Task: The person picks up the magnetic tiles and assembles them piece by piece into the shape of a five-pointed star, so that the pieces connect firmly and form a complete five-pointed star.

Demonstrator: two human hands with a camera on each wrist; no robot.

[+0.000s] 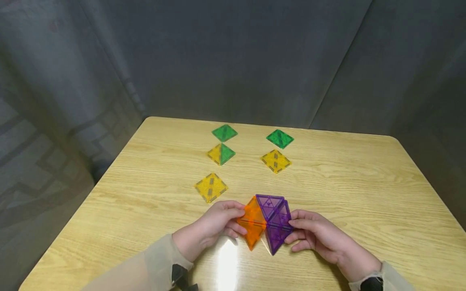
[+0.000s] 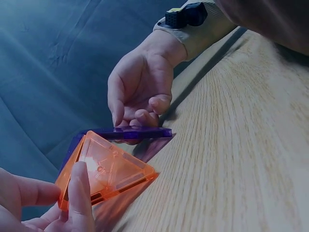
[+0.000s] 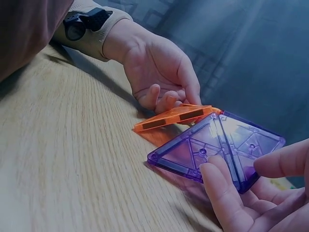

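Note:
Two orange triangular magnetic tiles (image 1: pixel 253 211) and three purple triangular magnetic tiles (image 1: pixel 279 233) are joined edge to edge into a folded piece near the table's front. My left hand (image 1: pixel 217 223) pinches the orange tiles at their left corner, fingers spread above and below it. From the other side, my right hand (image 1: pixel 320 236) pinches the purple tiles by their right edge. A gap shows between the orange and purple tiles at the bottom. In the right wrist view, the purple tiles (image 3: pixel 186 150) tilt up from the wood, one corner low near the surface.
Behind the hands, flat diamonds of paired triangles lie on the wooden table (image 1: pixel 356 182): two green diamonds (image 1: pixel 225 132), two yellow diamonds (image 1: pixel 211 187) and a yellow-and-green diamond (image 1: pixel 221 154). Dark grey curtains (image 1: pixel 233 60) hang behind and beside the table.

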